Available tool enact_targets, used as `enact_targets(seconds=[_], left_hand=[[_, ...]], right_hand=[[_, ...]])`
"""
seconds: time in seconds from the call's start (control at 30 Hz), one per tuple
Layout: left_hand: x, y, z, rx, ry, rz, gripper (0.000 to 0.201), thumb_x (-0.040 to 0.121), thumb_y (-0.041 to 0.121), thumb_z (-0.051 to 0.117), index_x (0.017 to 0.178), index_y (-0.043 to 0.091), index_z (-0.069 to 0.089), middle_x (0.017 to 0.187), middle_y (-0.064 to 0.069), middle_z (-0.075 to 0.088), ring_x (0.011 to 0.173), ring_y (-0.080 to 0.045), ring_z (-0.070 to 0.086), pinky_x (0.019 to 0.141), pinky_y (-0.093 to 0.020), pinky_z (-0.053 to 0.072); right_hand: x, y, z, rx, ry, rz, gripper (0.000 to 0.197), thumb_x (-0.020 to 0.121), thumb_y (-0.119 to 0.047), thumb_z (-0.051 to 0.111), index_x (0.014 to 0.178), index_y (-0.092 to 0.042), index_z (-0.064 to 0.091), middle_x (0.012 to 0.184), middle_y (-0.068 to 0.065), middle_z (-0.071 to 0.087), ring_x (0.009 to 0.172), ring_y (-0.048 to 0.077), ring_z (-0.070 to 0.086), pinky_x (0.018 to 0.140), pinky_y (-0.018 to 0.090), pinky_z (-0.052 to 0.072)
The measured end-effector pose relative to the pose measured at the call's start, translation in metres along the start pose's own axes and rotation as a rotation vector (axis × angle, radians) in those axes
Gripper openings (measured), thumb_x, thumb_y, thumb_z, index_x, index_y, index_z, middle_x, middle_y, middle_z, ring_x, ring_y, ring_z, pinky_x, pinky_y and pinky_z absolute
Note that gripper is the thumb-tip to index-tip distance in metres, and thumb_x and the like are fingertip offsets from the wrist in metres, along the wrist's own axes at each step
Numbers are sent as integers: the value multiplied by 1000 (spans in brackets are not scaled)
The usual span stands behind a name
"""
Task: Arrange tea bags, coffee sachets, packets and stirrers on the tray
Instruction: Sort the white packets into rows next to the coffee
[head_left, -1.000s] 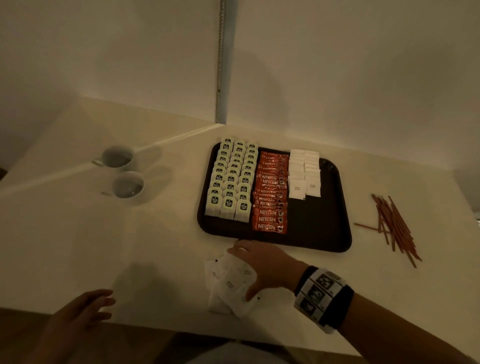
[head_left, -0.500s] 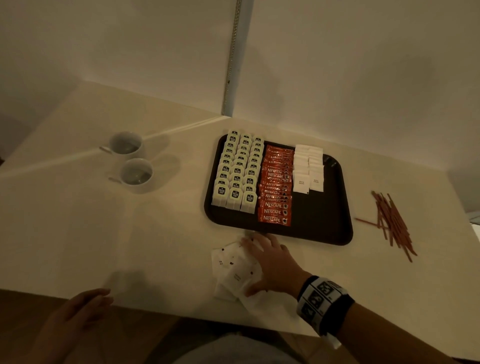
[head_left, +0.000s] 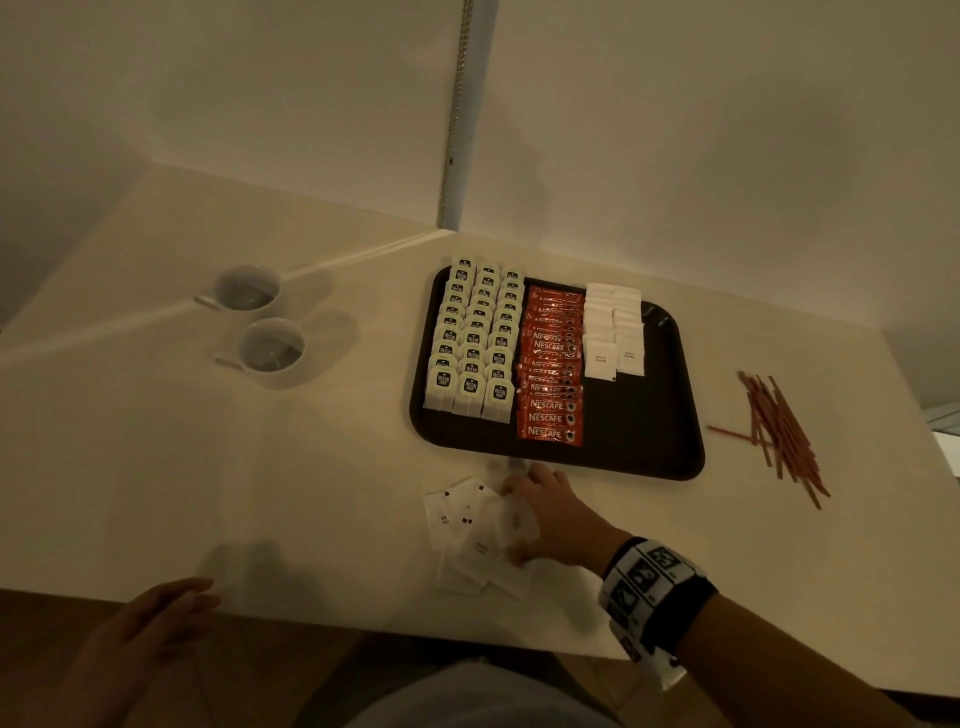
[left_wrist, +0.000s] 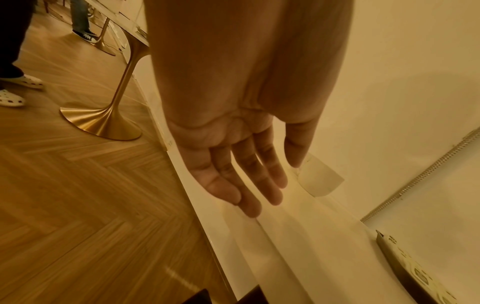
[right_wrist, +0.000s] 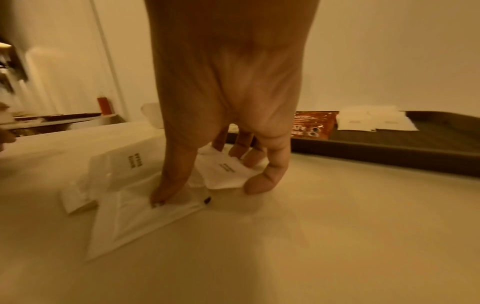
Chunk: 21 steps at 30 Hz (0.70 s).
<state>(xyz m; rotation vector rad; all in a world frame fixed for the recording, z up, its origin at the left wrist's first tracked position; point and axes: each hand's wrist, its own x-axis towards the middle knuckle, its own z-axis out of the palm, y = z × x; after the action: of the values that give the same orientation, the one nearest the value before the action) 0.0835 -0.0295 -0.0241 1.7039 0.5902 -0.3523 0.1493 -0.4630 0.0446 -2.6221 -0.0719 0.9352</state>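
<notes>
A dark tray (head_left: 649, 441) holds three rows of tea bags (head_left: 475, 338), a column of red coffee sachets (head_left: 553, 364) and two short rows of white packets (head_left: 613, 332). A loose pile of white packets (head_left: 467, 540) lies on the table just in front of the tray. My right hand (head_left: 514, 519) is on this pile. In the right wrist view its thumb presses one packet (right_wrist: 135, 222) and its curled fingers (right_wrist: 257, 185) hold another. My left hand (head_left: 171, 608) hovers at the table's near edge, its fingers (left_wrist: 259, 185) relaxed and holding nothing. Brown stirrers (head_left: 779, 431) lie right of the tray.
Two white cups (head_left: 247, 291) (head_left: 272, 348) stand on the table to the left of the tray. A wall runs close behind the tray. The tray's near rim (right_wrist: 389, 150) is just beyond my right fingers. A gold table leg (left_wrist: 109, 119) stands on the wooden floor.
My right hand stays on the loose packets and its fingers have curled in, bunching them. The left hand has hardly moved. The head view has shifted slightly.
</notes>
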Motion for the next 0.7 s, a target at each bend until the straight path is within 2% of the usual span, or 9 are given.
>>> enact_targets(seconds=[0.1, 0.2, 0.27, 0.4, 0.47, 0.57, 0.63, 0.7], left_hand=[[0, 0, 0, 0, -6, -4, 21, 96, 3, 46, 96, 10, 65, 88, -9, 71, 81, -33, 61, 50, -13, 52], [3, -2, 0, 11, -10, -22, 21, 97, 3, 45, 98, 11, 64, 92, -14, 68, 83, -34, 61, 50, -15, 53], [4, -3, -1, 27, -19, -31, 21, 97, 4, 45, 98, 12, 64, 93, -13, 69, 83, -34, 62, 51, -16, 54], [3, 1, -1, 35, -29, -40, 20, 97, 4, 45, 99, 10, 64, 92, -11, 70, 82, -33, 62, 52, -19, 54], [2, 3, -1, 36, -26, -46, 21, 97, 4, 44, 98, 11, 64, 92, -14, 69, 80, -32, 62, 55, -24, 54], [-2, 7, 0, 41, -24, -52, 22, 97, 3, 44, 98, 10, 64, 87, -7, 72, 73, -29, 64, 52, -20, 54], [-5, 10, 2, 43, -31, -54, 23, 97, 1, 43, 95, 11, 64, 82, -1, 72, 68, -27, 65, 49, -15, 52], [-4, 12, 3, 51, -42, -57, 23, 97, 2, 43, 96, 10, 63, 88, -7, 70, 75, -30, 63, 49, -15, 52]], right_hand=[[-3, 3, -1, -19, -30, 7, 97, 56, -46, 84, 136, -36, 30, 142, -2, 19, 131, 24, 15, 109, 44, 32], [-3, 2, 5, -80, -23, 1, 105, 54, -46, 85, 138, -38, 24, 146, -2, 16, 132, 24, 14, 106, 51, 36], [-1, 3, 7, -76, -16, 9, 98, 58, -46, 83, 137, -39, 26, 143, -4, 21, 131, 24, 20, 103, 52, 38], [0, 9, 1, 18, 17, 51, 78, 63, -44, 81, 128, -39, 37, 134, -4, 29, 127, 23, 23, 103, 47, 38], [-2, 10, -1, 19, 23, 63, 84, 58, -49, 82, 128, -40, 36, 136, -3, 25, 129, 25, 19, 103, 49, 38], [-5, 6, 2, -77, -9, 44, 104, 51, -54, 83, 136, -44, 23, 146, -4, 14, 134, 27, 12, 103, 59, 33], [-6, 5, 7, -119, -5, 14, 107, 55, -50, 83, 140, -43, 19, 147, -2, 14, 133, 27, 15, 102, 55, 36], [-4, 6, 7, -77, 9, 1, 96, 63, -46, 81, 140, -38, 24, 140, -1, 25, 128, 23, 25, 101, 43, 41]])
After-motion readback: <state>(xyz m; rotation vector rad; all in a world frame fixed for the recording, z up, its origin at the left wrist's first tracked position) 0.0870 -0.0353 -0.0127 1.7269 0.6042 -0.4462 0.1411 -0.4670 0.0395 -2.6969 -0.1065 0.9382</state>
